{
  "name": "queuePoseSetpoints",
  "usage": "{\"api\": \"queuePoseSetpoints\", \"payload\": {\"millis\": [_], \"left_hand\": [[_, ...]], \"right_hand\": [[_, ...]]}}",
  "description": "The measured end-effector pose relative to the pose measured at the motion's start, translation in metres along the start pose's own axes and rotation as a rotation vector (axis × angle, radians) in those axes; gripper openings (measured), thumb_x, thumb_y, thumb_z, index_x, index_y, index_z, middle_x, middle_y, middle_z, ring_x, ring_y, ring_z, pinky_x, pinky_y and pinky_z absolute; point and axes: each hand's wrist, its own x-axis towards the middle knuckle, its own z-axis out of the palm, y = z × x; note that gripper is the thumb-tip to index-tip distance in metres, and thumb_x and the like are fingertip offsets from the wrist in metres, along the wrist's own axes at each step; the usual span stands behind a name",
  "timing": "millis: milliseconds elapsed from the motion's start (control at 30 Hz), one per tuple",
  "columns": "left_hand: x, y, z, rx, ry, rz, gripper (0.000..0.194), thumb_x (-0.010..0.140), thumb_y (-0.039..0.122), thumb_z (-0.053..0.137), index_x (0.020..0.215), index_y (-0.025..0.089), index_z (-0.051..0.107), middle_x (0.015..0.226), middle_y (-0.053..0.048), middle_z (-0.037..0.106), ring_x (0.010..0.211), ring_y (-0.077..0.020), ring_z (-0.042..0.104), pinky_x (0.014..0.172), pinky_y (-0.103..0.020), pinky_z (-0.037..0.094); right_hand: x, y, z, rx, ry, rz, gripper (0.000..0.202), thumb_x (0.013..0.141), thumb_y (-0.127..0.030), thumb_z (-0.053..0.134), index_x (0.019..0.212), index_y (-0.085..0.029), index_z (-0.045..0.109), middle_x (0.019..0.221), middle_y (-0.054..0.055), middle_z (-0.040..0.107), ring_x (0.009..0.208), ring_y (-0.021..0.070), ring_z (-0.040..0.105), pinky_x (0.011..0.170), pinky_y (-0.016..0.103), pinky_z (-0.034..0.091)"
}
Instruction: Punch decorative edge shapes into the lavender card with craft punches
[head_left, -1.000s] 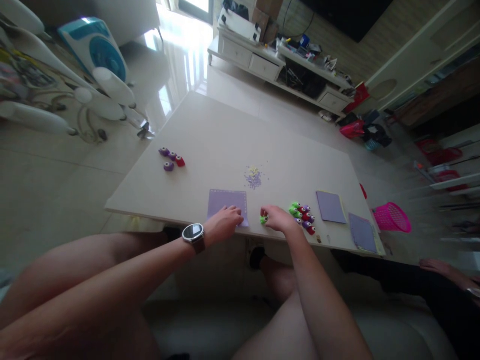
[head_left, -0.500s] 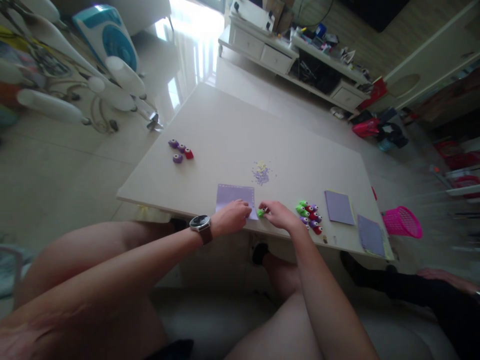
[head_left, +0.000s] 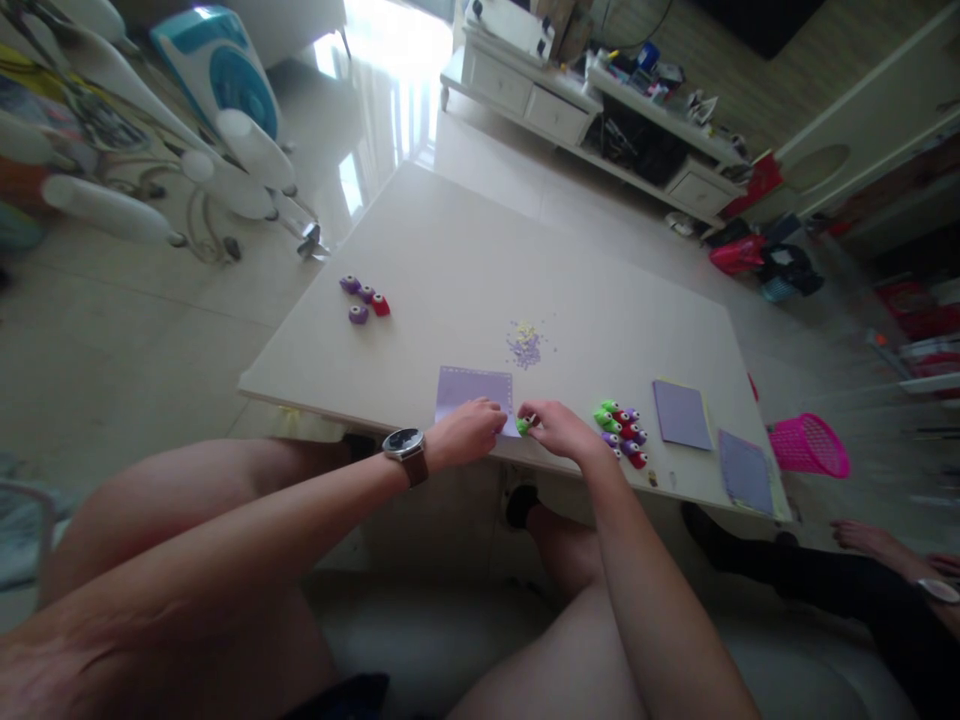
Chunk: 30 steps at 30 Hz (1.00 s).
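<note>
A sheet of purple paper (head_left: pixel 472 385) lies at the table's near edge, with small punched holes along its top and right sides. My left hand (head_left: pixel 474 428), a watch on its wrist, rests on the sheet with curled fingers holding it near the right edge. In my right hand (head_left: pixel 559 430) is a small green craft punch (head_left: pixel 523 427), gripped against the sheet's right edge; the fingers partly cover it. Purple and yellow paper bits (head_left: pixel 526 345) lie in a pile beyond the sheet.
Several green, red and purple punches (head_left: pixel 621 430) stand right of my right hand. More punches (head_left: pixel 358 315) are at the table's left. Two purple paper stacks (head_left: pixel 682 415) (head_left: pixel 745 470) lie at the right, near a pink basket (head_left: pixel 810 445). Another person's hand (head_left: pixel 874 540) shows at far right.
The camera view has shifted slightly. Both hands keep nearly the same places at the paper and green punch. More of the other person's hand and watch shows at right.
</note>
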Motion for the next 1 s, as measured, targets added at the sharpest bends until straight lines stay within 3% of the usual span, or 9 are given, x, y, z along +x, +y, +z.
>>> {"api": "queuePoseSetpoints", "payload": {"millis": [200, 1000], "left_hand": [[0.0012, -0.0041, 0.0075, 0.021, 0.034, 0.030, 0.021, 0.089, 0.006, 0.053, 0.092, 0.016, 0.071, 0.102, -0.010, 0.072, 0.101, -0.0242, 0.064, 0.090, -0.034, 0.053], [0.0010, -0.0032, 0.0060, 0.032, 0.027, 0.029, 0.021, 0.089, 0.006, 0.053, 0.094, 0.017, 0.070, 0.102, -0.009, 0.071, 0.102, -0.0236, 0.064, 0.092, -0.033, 0.052]], "right_hand": [[0.0003, 0.0001, 0.0003, -0.017, 0.003, 0.009, 0.031, 0.085, -0.001, 0.064, 0.108, -0.020, 0.075, 0.111, 0.008, 0.080, 0.103, 0.0222, 0.071, 0.092, 0.028, 0.048], [0.0000, 0.0014, 0.0009, 0.016, 0.006, -0.008, 0.033, 0.085, 0.002, 0.063, 0.106, -0.021, 0.074, 0.110, 0.007, 0.080, 0.100, 0.0196, 0.072, 0.092, 0.026, 0.050]]}}
